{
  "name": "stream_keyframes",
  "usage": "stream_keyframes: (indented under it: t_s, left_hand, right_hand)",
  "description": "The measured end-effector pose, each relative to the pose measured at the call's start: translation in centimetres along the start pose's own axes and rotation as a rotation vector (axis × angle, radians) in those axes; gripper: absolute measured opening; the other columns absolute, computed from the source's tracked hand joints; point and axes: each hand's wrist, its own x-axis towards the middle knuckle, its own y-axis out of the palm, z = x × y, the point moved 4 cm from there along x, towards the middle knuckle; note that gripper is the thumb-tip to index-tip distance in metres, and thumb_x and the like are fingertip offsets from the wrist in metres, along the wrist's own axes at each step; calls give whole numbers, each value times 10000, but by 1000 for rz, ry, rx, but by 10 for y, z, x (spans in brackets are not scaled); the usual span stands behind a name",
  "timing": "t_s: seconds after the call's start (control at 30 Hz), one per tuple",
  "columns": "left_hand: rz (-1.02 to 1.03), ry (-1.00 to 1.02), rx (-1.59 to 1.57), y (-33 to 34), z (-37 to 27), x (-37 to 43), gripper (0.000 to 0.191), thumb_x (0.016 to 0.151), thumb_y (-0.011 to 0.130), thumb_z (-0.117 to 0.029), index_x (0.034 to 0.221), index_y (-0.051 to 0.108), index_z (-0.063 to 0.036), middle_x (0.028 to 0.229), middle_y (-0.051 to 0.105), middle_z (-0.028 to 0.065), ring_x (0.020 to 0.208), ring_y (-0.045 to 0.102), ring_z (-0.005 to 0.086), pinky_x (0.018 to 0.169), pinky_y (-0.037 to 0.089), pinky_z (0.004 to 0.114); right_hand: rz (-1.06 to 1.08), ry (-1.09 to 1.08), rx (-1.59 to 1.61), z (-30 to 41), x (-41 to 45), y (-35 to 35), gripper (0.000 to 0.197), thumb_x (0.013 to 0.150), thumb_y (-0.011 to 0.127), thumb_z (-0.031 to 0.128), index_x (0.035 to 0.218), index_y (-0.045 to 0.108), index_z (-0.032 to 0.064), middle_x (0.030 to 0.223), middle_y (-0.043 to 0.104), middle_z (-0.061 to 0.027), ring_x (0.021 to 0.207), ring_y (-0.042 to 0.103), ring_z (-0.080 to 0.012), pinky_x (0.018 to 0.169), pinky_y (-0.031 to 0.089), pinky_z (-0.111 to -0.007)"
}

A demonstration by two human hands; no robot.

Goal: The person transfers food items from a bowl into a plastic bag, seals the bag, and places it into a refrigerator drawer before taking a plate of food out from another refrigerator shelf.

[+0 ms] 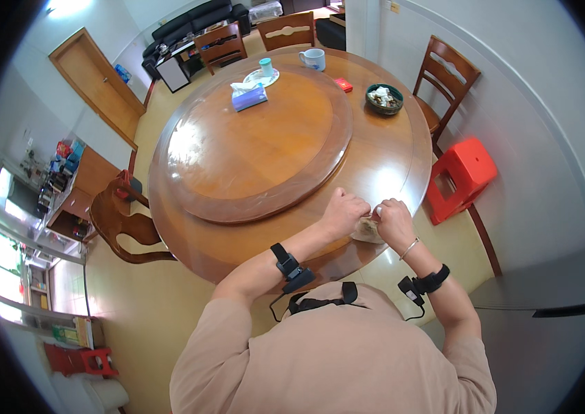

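Both hands meet over the near right part of the round wooden table point(194, 248). Between them is a small pale, see-through bag point(366, 232) with something brownish inside, its lower part close to the tabletop. My left hand point(345, 211) has its fingers closed on the bag's upper edge. From the other side, my right hand point(395, 221) pinches the same edge, thumb and fingers together. Fingers hide most of the bag's top, and its contents are too blurred to name. A bracelet circles my right wrist, and each forearm wears a black strap with a small device.
A raised wooden turntable point(251, 155) carries a tissue box point(250, 98). Farther back are a cup point(266, 67) on a plate, a mug point(313, 60) and a red packet point(343, 85). A dark bowl point(384, 99) holds crumpled tissue. A red plastic stool point(466, 171) and wooden chairs point(126, 222) surround the table.
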Motion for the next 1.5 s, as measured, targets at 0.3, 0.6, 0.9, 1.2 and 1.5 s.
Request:
stream_keyframes:
  t_s: [0.3, 0.6, 0.9, 1.2, 1.5]
  left_hand:
    - [-27, 53, 67, 2, -7, 0, 67, 743, 633, -141, 745, 639, -207, 707, 604, -62, 715, 544, 152, 720, 344, 348]
    - [0, 51, 48, 0, -3, 2, 123, 729, 626, -89, 759, 639, -208, 731, 605, -62, 733, 544, 157, 737, 339, 351]
    - [34, 15, 21, -2, 0, -3, 96, 737, 619, -110, 758, 619, -204, 752, 620, -57, 775, 564, 162, 760, 337, 358]
    - [68, -11, 3, -1, 5, -2, 142, 750, 612, -68, 791, 641, -201, 765, 618, -51, 754, 547, 171, 739, 327, 352]
    - [1, -49, 73, -17, -15, 17, 202, 779, 692, -255, 959, 659, -169, 904, 643, -28, 880, 573, 170, 768, 347, 371]
  right_hand:
    - [-20, 34, -34, -11, -16, -9, 86, 741, 711, 163, 715, 676, 89, 762, 630, -74, 813, 587, -248, 748, 439, -374]
    - [-13, 67, -77, -20, -22, -23, 101, 727, 737, 191, 715, 686, 105, 763, 638, -56, 815, 591, -241, 763, 431, -374]
    - [17, 91, -147, -29, -33, -29, 103, 744, 731, 198, 712, 678, 115, 758, 636, -46, 808, 588, -238, 747, 431, -368]
    - [-16, 70, -158, -39, -44, -34, 80, 782, 685, 151, 730, 647, 105, 749, 627, -55, 784, 592, -240, 716, 427, -372]
    - [-75, 44, -153, -46, -47, -27, 106, 807, 679, 158, 760, 634, 74, 765, 624, -94, 785, 597, -273, 705, 440, -389]
